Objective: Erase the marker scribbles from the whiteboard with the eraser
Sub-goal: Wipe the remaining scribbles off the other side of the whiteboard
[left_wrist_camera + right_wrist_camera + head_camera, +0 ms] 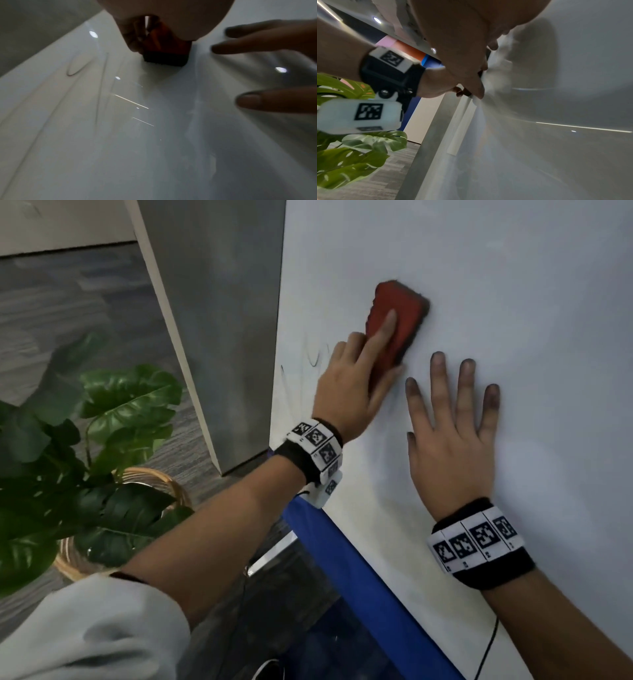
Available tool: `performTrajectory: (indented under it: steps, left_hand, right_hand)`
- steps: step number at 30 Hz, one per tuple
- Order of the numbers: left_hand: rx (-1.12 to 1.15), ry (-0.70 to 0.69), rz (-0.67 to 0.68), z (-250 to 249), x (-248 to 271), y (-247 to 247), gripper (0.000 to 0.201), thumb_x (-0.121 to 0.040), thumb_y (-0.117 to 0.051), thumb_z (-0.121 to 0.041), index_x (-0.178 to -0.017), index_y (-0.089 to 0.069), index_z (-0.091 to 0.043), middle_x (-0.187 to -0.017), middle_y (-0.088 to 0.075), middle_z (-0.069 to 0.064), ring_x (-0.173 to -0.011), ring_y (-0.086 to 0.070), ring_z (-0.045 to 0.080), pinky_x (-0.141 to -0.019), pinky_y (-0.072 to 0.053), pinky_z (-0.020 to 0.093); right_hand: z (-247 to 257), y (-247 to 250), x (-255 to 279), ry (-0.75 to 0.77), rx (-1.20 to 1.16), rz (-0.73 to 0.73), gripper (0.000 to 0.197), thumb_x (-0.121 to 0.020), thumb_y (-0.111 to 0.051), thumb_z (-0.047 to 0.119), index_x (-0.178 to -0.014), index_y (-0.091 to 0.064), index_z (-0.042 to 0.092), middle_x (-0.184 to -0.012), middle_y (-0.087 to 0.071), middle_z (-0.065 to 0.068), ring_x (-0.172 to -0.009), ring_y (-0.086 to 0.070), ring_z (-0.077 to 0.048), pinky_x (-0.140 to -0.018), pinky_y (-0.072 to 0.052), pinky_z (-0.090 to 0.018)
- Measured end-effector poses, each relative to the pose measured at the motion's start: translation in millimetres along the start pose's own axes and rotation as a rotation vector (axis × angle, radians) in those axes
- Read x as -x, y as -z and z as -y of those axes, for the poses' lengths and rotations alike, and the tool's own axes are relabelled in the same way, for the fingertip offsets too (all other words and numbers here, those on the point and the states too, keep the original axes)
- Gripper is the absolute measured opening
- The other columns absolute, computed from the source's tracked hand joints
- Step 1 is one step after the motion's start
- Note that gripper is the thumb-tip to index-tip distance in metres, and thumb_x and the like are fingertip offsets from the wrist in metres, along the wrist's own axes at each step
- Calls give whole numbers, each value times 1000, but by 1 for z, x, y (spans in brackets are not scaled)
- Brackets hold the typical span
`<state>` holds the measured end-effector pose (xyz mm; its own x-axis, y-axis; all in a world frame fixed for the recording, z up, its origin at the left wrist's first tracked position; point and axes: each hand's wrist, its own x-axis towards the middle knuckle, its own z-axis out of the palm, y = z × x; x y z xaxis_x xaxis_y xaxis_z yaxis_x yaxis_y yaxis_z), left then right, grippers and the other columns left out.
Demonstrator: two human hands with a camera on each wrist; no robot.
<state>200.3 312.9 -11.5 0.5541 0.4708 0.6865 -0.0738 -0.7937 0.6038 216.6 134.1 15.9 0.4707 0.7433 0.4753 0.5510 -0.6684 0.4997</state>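
Note:
A red eraser (400, 309) with a black felt base lies against the whiteboard (513, 285). My left hand (359, 381) grips it, index finger along its back and thumb on its side. In the left wrist view the eraser's felt (164, 59) is pressed on the board (154, 148). Thin dark marker scribbles (313, 357) remain near the board's left edge, left of my left hand; a loop of scribble (75, 67) shows in the left wrist view. My right hand (452, 419) lies flat on the board, fingers spread, fingertips smudged dark, just right of the eraser.
A leafy plant (102, 440) in a wicker basket (161, 477) stands on the carpet at the left. A grey pillar (222, 302) rises beside the board's left edge. A blue frame (342, 559) runs below the board. A black cable hangs at the lower right.

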Motion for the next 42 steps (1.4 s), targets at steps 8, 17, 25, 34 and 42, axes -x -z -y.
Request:
performTrajectory:
  steps: [8, 17, 25, 34, 42]
  left_hand:
    - [216, 1110, -21, 118, -11, 2, 66, -106, -40, -41, -162, -9, -26, -145, -53, 20, -128, -56, 39, -109, -44, 40]
    - [164, 236, -126, 8, 16, -16, 64, -103, -53, -34, -158, -21, -25, -124, -59, 7, -107, -55, 13, -90, -41, 16]
    - [194, 923, -109, 113, 26, -27, 65, -107, -39, -35, -163, -8, -22, -148, -52, 13, -128, -56, 34, -99, -44, 32]
    - [112, 161, -83, 17, 48, -35, 64, -103, -49, -34, -159, -23, -16, -112, -53, 9, -96, -49, 21, -89, -41, 26]
    - [250, 689, -199, 131, 50, -46, 64, -107, -45, -22, -161, -14, -12, -148, -46, 19, -129, -48, 19, -98, -29, 13]
  right_hand:
    - [1, -5, 6, 27, 17, 18, 79, -97, -66, 12, -162, -22, 14, -171, 3, -16, -156, 0, -41, -123, 19, -52]
    - [5, -11, 9, 23, 8, -12, 69, -100, -59, 10, -161, -28, 14, -171, -4, -16, -155, -1, -40, -124, 17, -51]
    - [3, -18, 13, 27, 16, -4, 76, -98, -65, 11, -162, -26, 15, -171, -3, -14, -156, 0, -38, -125, 17, -49]
    - [18, -20, 10, -32, 19, -33, 70, -100, -61, 16, -162, -27, 15, -170, -7, -16, -154, -2, -41, -123, 18, -52]
    - [17, -24, 15, -11, 44, -12, 78, -95, -67, 11, -162, -26, 16, -170, -4, -16, -154, -2, -41, -123, 13, -53]
